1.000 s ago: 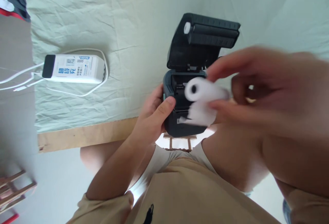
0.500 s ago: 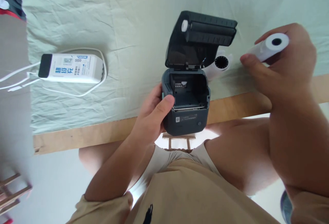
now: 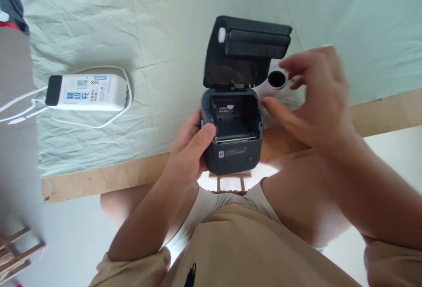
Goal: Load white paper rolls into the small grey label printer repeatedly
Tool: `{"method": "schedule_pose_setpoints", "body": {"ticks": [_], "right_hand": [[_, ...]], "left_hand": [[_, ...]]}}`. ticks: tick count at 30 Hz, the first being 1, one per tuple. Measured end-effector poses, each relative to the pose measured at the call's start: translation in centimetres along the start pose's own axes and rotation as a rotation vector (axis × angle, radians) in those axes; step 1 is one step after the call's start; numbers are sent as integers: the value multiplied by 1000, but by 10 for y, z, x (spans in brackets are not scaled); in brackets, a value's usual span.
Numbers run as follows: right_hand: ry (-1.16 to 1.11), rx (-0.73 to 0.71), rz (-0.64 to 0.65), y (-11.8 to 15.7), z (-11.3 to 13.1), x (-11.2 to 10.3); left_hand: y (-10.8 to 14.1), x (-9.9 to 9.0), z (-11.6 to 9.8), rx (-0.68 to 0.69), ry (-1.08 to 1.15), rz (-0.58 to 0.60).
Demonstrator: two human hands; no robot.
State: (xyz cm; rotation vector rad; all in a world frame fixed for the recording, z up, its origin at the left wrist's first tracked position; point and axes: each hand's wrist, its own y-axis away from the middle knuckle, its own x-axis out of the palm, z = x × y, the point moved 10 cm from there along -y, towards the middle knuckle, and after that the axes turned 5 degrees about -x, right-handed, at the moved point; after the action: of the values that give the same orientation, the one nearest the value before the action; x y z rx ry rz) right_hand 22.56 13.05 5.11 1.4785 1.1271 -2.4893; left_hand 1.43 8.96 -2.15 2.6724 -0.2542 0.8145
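My left hand grips a dark grey portable label printer by its left side, thumb on the near rim. The printer's lid is swung up, and its paper bay shows no roll inside. Just behind the printer's right side lies a white paper roll with a dark toothed core, partly hidden by the printer. My right hand, slightly blurred, reaches around this roll with thumb and fingers apart; I see nothing held in it.
A white power strip with blue print and a looped white cable lies at the left on a pale green cloth. The table's wooden edge runs along the front. Dark fabric is at the upper left.
My right hand has moved left to the roll behind the printer. The white roll it held before no longer shows in it. The printer stays open in my left hand.
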Motion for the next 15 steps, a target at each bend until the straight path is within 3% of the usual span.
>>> {"method": "schedule_pose_setpoints", "body": {"ticks": [2, 5, 12, 15], "right_hand": [[-53, 49, 70, -1, -3, 16], [-96, 131, 109, 0, -11, 24], [-91, 14, 80, -2, -2, 15], [-77, 35, 40, 1, -7, 13]], "left_hand": [[0, 3, -1, -18, 9, 0], [0, 2, 0, -54, -1, -43], [0, 4, 2, -21, 33, 47], [0, 3, 2, -37, 22, 43]]}}
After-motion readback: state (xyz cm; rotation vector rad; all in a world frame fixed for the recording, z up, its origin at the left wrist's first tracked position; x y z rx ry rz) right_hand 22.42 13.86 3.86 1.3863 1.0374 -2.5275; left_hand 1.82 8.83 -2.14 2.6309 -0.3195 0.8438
